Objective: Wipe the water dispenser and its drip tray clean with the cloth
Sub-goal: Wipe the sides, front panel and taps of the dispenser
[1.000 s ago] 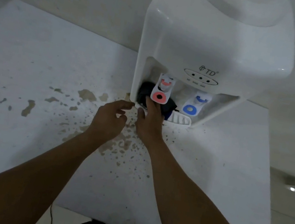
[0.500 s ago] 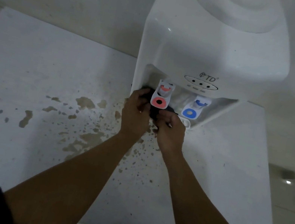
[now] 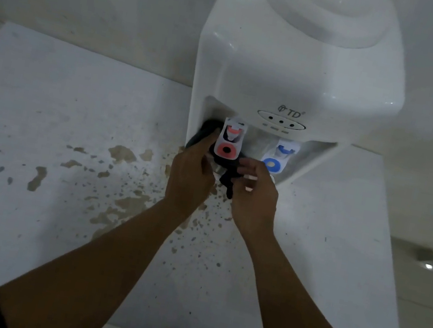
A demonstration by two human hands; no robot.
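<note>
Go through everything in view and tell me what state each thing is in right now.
White water dispenser: upright.
Dark cloth: bunched under the red tap.
Left hand: on the cloth.
Right hand: pinching the cloth.
White counter: brown-stained.

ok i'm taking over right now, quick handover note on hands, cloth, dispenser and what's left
Left hand: reaches into the left of the tap recess, fingers on the dark cloth.
Right hand: curled round the cloth's lower end, which hangs down in front of the drip tray.
Water dispenser: upright on the white counter, against the wall. The cloth sits bunched under and behind the red tap; the blue tap is untouched by either hand.
Done: cannot tell from this view what is already clean.
Left: likely the drip tray, mostly hidden by the hands, and the blue tap side. Brown splatter stains the counter.
</note>
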